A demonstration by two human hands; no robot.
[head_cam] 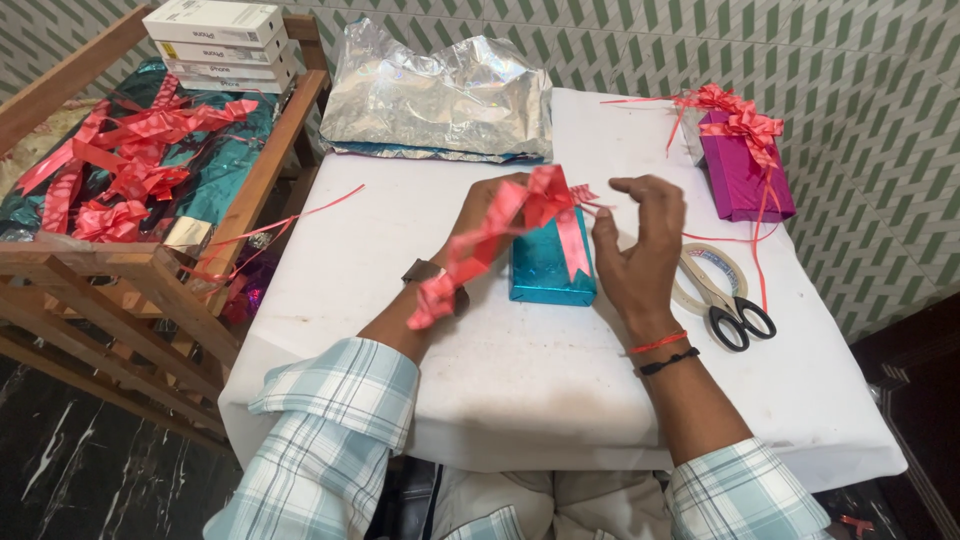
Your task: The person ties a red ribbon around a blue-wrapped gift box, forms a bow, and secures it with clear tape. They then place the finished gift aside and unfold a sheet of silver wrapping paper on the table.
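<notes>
Ribbon [500, 235] is the weak point here: the red pull-bow strip runs slack from the left hand [478, 215] down past the wrist, and its curled tail hangs free near the counter [520, 390], so a hard or uneven tug on the thin string could, by the look of it, snap it or bunch the loops crookedly over the teal box [548, 270]. The left hand's fingers are closed around the gathered loops; the right hand [632, 250] has thumb and forefinger pressed together on the fine strand just beside the bow, the other fingers curled loosely above. The box could also slide, since neither hand seems to pin it down. It lies flat near the middle of the white counter, a small rectangular parcel in shiny teal foil, its wrapping smooth, its far end hidden behind the bow. Scissors [730, 310] and a tape roll [710, 275] lie just right of the right hand.
</notes>
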